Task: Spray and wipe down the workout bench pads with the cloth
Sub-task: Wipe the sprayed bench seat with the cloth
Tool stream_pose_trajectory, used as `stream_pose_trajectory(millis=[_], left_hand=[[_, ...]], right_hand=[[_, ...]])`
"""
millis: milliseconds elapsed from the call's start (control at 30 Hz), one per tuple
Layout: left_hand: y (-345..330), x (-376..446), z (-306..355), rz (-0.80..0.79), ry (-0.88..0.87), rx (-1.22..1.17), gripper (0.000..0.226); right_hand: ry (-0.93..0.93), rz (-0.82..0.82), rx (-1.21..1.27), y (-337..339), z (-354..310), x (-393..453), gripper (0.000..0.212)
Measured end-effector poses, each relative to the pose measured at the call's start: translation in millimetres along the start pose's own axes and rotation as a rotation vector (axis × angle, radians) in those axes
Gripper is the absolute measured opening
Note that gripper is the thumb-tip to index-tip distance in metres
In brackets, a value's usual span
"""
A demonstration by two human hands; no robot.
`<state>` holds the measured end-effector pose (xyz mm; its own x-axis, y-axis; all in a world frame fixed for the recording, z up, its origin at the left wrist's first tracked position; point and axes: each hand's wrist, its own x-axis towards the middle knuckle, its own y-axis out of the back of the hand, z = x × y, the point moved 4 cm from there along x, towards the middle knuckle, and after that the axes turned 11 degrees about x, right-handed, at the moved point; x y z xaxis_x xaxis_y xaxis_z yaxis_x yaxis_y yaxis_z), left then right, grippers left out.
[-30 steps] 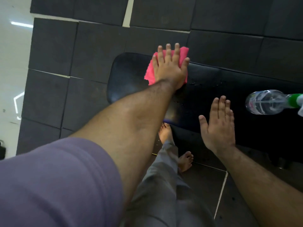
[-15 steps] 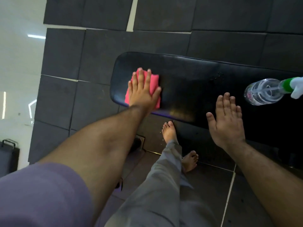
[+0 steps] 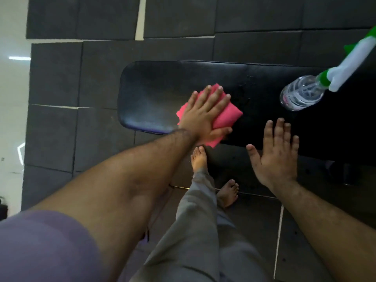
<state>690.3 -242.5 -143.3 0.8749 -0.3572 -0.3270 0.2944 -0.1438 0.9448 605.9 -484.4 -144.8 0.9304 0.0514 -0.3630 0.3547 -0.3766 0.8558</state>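
A person's left hand (image 3: 205,115) presses a folded pink cloth (image 3: 227,115) flat, fingers spread, on the black bench pad (image 3: 154,88) at centre frame. The right hand (image 3: 276,157) hovers open and empty at the pad's near edge, below the spray bottle (image 3: 303,94) standing upper right. The soft, light cloth looks likely to bunch, so a broad palm serves best.

No text, brand, number or sign can be read anywhere in the view. The clear spray bottle (image 3: 301,94) lying near the right end of the bench pad (image 3: 154,94) shows a faint pinkish mark at its base end, but it is too small and blurred to make out as lettering. The pad itself, the pink cloth (image 3: 227,115) and the dark floor mats (image 3: 61,78) carry no legible markings.
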Motion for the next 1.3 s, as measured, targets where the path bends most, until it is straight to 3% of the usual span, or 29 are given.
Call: stream_pose_trajectory(millis=[167,267,333,467,567,667,767,833,900,1000,1100,1200,1300], left_hand=[[38.5,86.4,5.8,-0.032,0.35,-0.124,0.097],[46.2,109.4,33.7,-0.024,0.374,-0.109,0.093],[42.2,102.4,60.2,-0.006,0.24,-0.101,0.094],[15.1,22.2,102.5,0.06,-0.219,-0.004,0.09],[-7.9,-25.5,69.7,0.101,-0.395,0.129,0.087],[-4.7,-11.5,10.0,0.077,-0.247,0.129,0.095],[15.6,41.2,-26.3,-0.015,0.098,0.013,0.101],[34.8,79.3,-23.6,-0.038,0.314,-0.117,0.102],[45.8,107.4,3.4,-0.041,0.368,-0.154,0.096],[44.0,106.9,66.3,-0.018,0.227,-0.145,0.089],[28.5,55.4,104.9,0.052,-0.12,-0.08,0.089],[1.5,2.2,78.6,0.155,-0.391,0.075,0.087],[-9.6,-8.0,25.1,0.17,-0.401,0.154,0.093]], right_hand=[[0.026,-0.005,0.067,-3.9,7.8,2.2,0.092],[0.0,0.043,0.133,-3.7,13.0,-1.9,0.096],[-0.072,0.089,0.181,-1.4,17.8,-7.7,0.103],[-0.099,0.103,0.266,1.4,21.2,-17.5,0.118],[-0.109,0.068,0.287,3.5,23.4,-16.7,0.119],[-0.121,0.053,0.304,7.3,22.5,-16.2,0.116],[-0.116,0.03,0.306,8.3,21.6,-16.8,0.118],[-0.105,0.024,0.303,7.8,21.5,-17.4,0.121],[-0.103,0.046,0.322,7.9,22.2,-17.3,0.122],[-0.12,0.089,0.376,8.1,21.4,-20.1,0.121],[-0.128,0.083,0.385,9.6,19.1,-22.8,0.128],[-0.125,0.063,0.353,12.0,19.5,-21.5,0.136],[-0.105,0.106,0.393,21.6,22.0,-21.8,0.138]])
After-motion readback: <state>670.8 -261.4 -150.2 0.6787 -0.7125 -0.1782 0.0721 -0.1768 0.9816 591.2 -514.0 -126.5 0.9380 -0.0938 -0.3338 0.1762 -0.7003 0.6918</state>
